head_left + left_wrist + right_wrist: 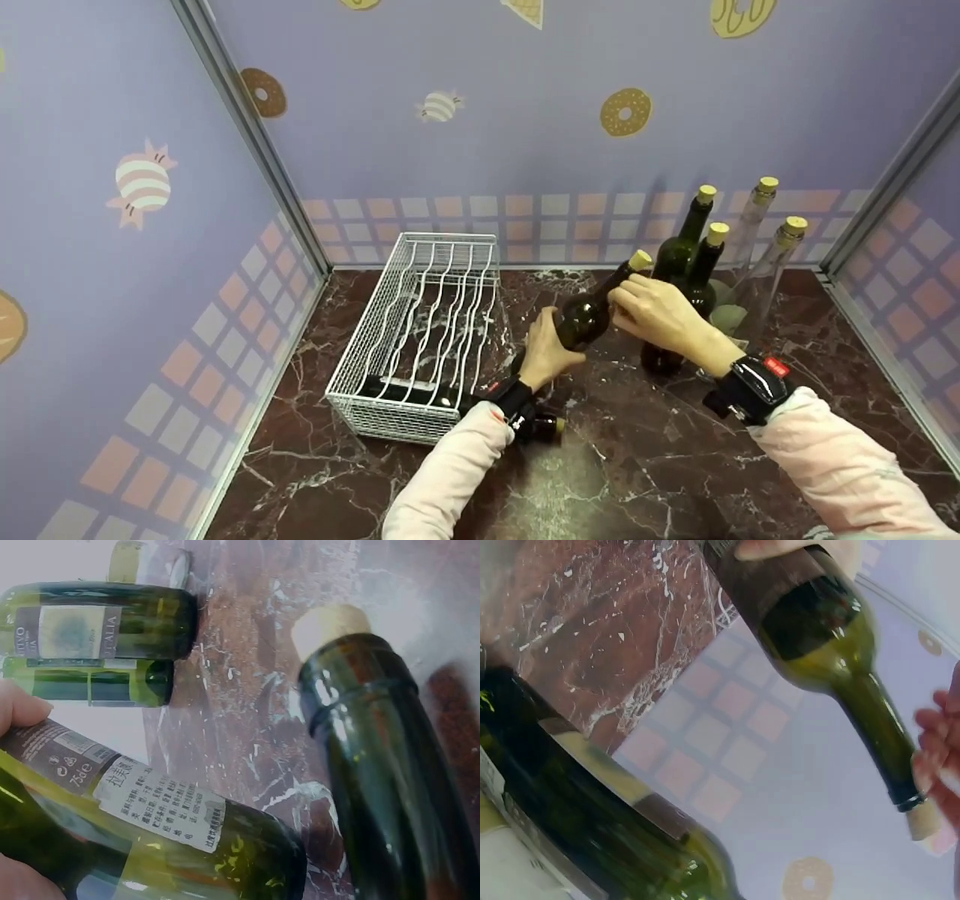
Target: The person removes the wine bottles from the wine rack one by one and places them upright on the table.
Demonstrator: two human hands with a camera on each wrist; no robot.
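Note:
My left hand (546, 349) grips a dark green wine bottle (584, 318) round its body. The bottle is tilted, its corked neck pointing up to the right and away from me. Its white-and-grey back label (161, 802) shows in the left wrist view. My right hand (654, 313) is beside that bottle's neck, fingers loosely bent. In the right wrist view its fingertips (928, 771) are right at the neck just below the cork (922, 821). Another dark bottle (409, 389) lies in the white wire rack (360, 330), its corked neck sticking out under my left wrist.
Two dark green corked bottles (673, 255) stand right of my right hand. Beside them stand two clear corked bottles (772, 262). The rack sits at the left on a dark red marbled tabletop (630, 465). Lilac patterned walls (525, 150) enclose the back and sides.

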